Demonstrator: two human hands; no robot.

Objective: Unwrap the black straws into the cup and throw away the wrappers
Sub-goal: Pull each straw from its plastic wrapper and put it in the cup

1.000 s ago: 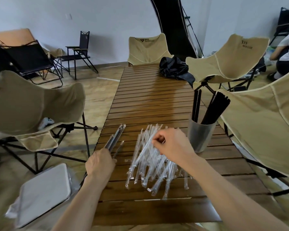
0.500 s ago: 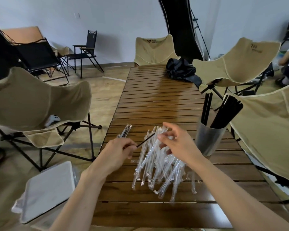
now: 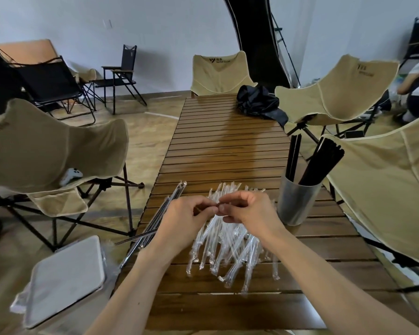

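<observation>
**Peeling one straw: both hands on a single wrapper end**

Holding one wrapped straw (image 3: pixel 205 210) between them, my two hands meet above the middle of the table (image 3: pixel 228 146), just over the pile of clear wrappers (image 3: pixel 230 245). My left hand (image 3: pixel 186 223) has its fingers curled round the straw's body; what shows of the straw is only a short dark length between the two thumbs, so I cannot tell how far it runs inside the palm. My right hand (image 3: pixel 247 209) pinches the near tip of that same straw with thumb and forefinger, the other fingers loosely bent.

The straw's long axis appears to run left to right, roughly parallel to the table's near edge. I judge the step in hand to be tearing or sliding the wrapper off the end.

The cup (image 3: pixel 296 201) stands near the right edge of the table, just beside my right hand, already carrying black straws (image 3: pixel 321 165). The right hand is the nearer one for the drop. More wrapped straws (image 3: pixel 172 201) lie along the left edge, under my left wrist.

A grey bin lid (image 3: pixel 65 279) sits below the table's near left corner, nearer my left hand; I take it for the wrapper's destination.
</observation>
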